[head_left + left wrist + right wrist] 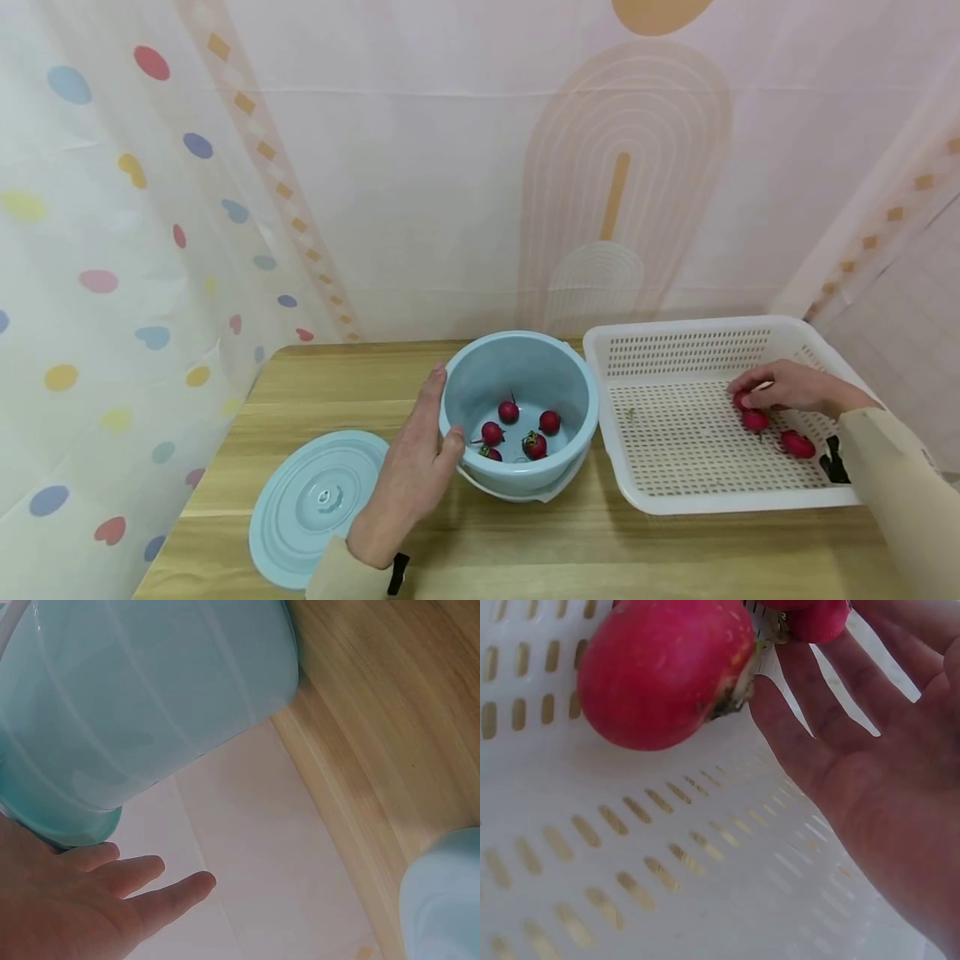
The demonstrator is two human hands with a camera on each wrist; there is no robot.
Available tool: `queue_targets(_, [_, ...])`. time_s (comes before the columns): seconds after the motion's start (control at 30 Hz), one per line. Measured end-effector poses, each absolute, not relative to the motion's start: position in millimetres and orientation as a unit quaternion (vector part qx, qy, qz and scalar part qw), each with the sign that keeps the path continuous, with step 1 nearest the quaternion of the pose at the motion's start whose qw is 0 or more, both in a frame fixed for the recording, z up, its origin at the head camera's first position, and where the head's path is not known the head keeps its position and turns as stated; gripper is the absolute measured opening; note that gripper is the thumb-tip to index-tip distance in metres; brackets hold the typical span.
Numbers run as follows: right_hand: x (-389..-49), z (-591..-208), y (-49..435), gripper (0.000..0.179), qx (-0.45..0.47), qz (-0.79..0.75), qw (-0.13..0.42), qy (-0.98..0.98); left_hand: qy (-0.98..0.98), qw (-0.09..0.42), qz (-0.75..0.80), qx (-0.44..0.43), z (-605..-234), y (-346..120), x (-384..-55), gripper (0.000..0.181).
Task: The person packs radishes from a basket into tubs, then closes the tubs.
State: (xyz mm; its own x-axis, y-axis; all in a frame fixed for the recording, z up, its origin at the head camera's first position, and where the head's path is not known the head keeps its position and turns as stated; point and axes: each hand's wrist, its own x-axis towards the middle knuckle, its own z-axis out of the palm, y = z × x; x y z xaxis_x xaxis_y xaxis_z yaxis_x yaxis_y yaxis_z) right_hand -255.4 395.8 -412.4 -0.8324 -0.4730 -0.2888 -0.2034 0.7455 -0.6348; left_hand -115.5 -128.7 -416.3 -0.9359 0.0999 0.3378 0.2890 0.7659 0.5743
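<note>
Several red radishes [508, 412] lie on the bottom of a light blue bucket [517, 337], some with green stem ends. My left hand [408, 467] rests against the bucket's left rim, its fingers extended along the outside; the left wrist view has them beside the bucket wall. Inside a white perforated basket [622, 467], my right hand [798, 387] holds a radish [741, 400] between thumb and fingers. Just below it lies a second radish [755, 422], and a third radish [797, 444] sits nearer the wrist. Close up, a large radish [664, 675] appears beside the fingers.
A round light blue lid [322, 500] lies flat on the wooden table [540, 550], left of the bucket and partly behind my left forearm. The basket stands close to the bucket's right side. A patterned curtain [435, 192] hangs behind the table.
</note>
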Motion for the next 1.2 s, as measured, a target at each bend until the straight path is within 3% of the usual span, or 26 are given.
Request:
queue_targets(0.7, [-248.5, -390.0, 398.2, 0.03, -0.187, -0.314, 0.119, 0.923, -0.928, 0.138, -0.33, -0.106, -415.1, -127.0, -115.0, 0.076])
queue_targets(1.2, [-238.2, -361.2, 393.5, 0.036, -0.171, -0.323, 0.081, 0.927, -0.93, 0.138, -0.326, -0.101, -414.8, -128.5, -113.9, 0.076])
